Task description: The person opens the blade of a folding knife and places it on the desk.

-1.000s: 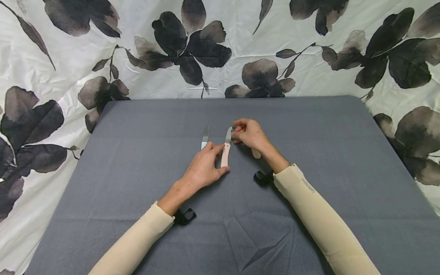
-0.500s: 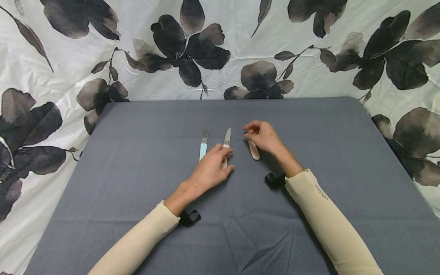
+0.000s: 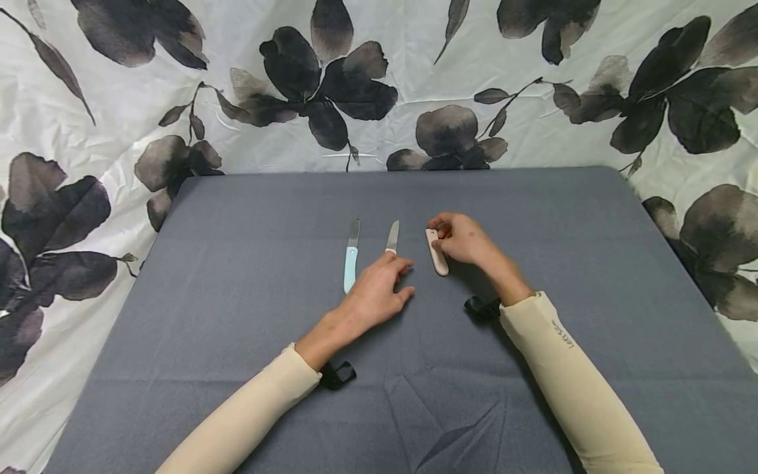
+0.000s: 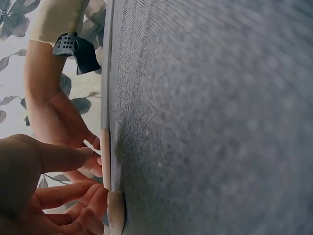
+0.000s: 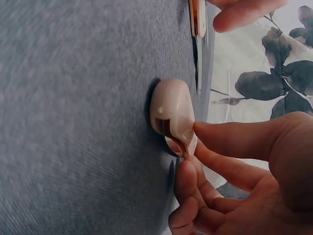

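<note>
My right hand (image 3: 464, 238) pinches the far end of a folded pale pink folding knife (image 3: 440, 263), which lies on the grey cloth. In the right wrist view, thumb and fingertips meet at one end of this folded knife (image 5: 171, 103). My left hand (image 3: 377, 293) spans the handle of a second pink folding knife (image 3: 393, 237), hiding most of it; the unfolded blade points away. Its fingers are loosely bent and grip nothing; whether they touch the handle, I cannot tell. Left of it lies a folding knife with a light blue handle (image 3: 351, 270), its blade also out.
A grey cloth (image 3: 237, 316) covers the table, with creases near the front. Behind and beside it hangs a white sheet with dark flowers (image 3: 355, 79). Both wrists carry black camera mounts (image 3: 337, 375) close above the cloth.
My right hand has gone from beside the middle knife's blade rightward to the folded knife and taken hold of its end. The left hand has slid right, uncovering the blue handle.
</note>
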Available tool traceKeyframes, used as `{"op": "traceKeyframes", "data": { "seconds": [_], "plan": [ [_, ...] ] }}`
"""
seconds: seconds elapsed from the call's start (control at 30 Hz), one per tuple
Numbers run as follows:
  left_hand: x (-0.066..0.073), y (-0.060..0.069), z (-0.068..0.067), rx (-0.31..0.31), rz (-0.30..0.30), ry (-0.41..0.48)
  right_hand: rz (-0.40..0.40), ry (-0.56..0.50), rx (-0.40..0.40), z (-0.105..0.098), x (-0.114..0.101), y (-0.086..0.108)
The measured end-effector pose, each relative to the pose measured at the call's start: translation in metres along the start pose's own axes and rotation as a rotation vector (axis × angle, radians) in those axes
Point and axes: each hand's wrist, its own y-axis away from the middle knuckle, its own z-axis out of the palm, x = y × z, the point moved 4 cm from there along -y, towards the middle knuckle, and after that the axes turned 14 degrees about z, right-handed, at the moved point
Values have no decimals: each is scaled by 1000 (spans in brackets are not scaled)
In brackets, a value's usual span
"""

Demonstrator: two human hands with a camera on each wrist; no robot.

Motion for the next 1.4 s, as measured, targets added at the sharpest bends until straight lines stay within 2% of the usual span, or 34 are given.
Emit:
{"op": "traceKeyframes", "data": {
  "seconds": [0.17,0.33,0.6,0.97,1.23,1.4],
  "plan": [
    [3,-2,4,-35,-19,28,-5,37,-10,-1,2,1],
    [6,-7,8,-53,-10,36,18,46,-1,-1,5,0],
    [9,-13,13,-100,-18,5,32,44,23,2,8,4],
    [12,-18,19,-171,-54,-82,64,49,28,8,8,13],
    [12,-19,22,-145,-39,-141,59,52,24,10,7,17],
    [12,-18,22,-127,-31,-138,45,44,23,11,7,17]
  ]
}}
